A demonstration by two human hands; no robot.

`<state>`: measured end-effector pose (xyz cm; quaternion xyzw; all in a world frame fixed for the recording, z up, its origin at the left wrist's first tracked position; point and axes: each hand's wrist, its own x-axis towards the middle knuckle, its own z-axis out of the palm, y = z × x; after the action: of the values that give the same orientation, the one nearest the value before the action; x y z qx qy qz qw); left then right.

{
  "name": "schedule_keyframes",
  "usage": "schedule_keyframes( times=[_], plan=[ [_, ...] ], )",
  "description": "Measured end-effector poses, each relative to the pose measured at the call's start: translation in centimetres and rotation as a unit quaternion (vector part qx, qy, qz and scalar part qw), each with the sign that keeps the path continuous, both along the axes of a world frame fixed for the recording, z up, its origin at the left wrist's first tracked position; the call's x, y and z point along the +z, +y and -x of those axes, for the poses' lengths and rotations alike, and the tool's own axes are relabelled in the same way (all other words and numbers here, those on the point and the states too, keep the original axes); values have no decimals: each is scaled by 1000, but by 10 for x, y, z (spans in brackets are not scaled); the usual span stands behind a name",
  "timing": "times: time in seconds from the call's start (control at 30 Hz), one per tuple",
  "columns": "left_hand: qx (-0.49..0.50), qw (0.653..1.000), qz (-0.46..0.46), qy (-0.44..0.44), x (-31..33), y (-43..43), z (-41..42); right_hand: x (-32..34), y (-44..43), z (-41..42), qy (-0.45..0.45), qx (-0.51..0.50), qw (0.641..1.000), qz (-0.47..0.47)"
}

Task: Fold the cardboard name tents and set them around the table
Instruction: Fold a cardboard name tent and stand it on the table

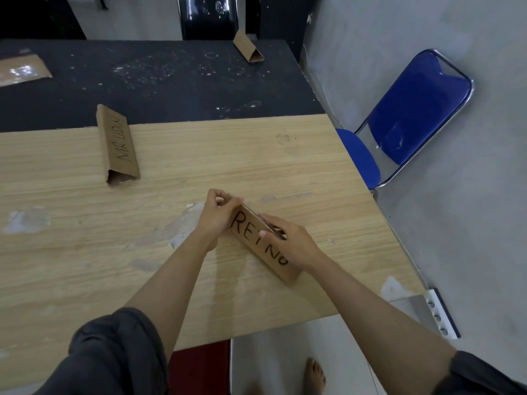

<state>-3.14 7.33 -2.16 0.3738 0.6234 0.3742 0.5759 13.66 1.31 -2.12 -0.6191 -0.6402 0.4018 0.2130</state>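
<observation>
A brown cardboard name tent (256, 238) with black letters lies on the light wooden table (256, 155), near its right edge. My left hand (218, 216) pinches the tent's far end. My right hand (293, 240) grips its top ridge near the middle. A second folded tent (118, 143), lettered "MR UDIN", stands farther left on the wood. A third folded tent (248, 49) stands at the far edge of the dark table (156, 81). A flat cardboard piece (22, 70) lies at the far left of that dark table.
A blue folding chair (410, 115) stands right of the table. A black chair (208, 15) sits behind the far edge. A white power strip (440, 315) lies on the grey floor at the right. A dark red seat (199, 366) and a bare foot (315, 376) are below the table's near edge.
</observation>
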Motion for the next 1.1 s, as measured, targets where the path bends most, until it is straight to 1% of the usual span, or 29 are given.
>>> schedule_keyframes(
  times=[0.1, 0.13, 0.17, 0.27, 0.33, 0.47, 0.6, 0.77, 0.97, 1.1],
  plan=[
    [59, 998, -7, 1, 17, -3, 12, 12, 3, -1, -56, -16, 998, 5],
    [76, 997, -7, -3, 22, -1, 15, 16, 5, -3, -62, -30, 998, 7],
    [91, 996, -7, -6, 28, 1, 19, 20, 8, -4, -51, -51, 997, 8],
    [124, 992, -16, -18, 45, 10, 25, 34, 16, -5, 31, -100, 994, 1],
    [131, 991, -26, -10, 48, 20, 27, 40, 24, -4, 64, -95, 993, 1],
    [145, 988, -43, 29, 45, 43, 27, 42, 48, 1, 100, -68, 993, 12],
    [145, 983, -64, 88, 33, 72, 23, 32, 89, -2, 117, -71, 991, 11],
    [121, 978, -74, 152, 15, 125, 7, 16, 156, -20, 98, -62, 993, 11],
    [113, 976, -81, 170, 9, 206, -30, 5, 231, -53, 102, -50, 993, 21],
    [108, 974, -114, 161, 10, 258, -51, 3, 275, -71, 127, -73, 989, 8]
  ],
)
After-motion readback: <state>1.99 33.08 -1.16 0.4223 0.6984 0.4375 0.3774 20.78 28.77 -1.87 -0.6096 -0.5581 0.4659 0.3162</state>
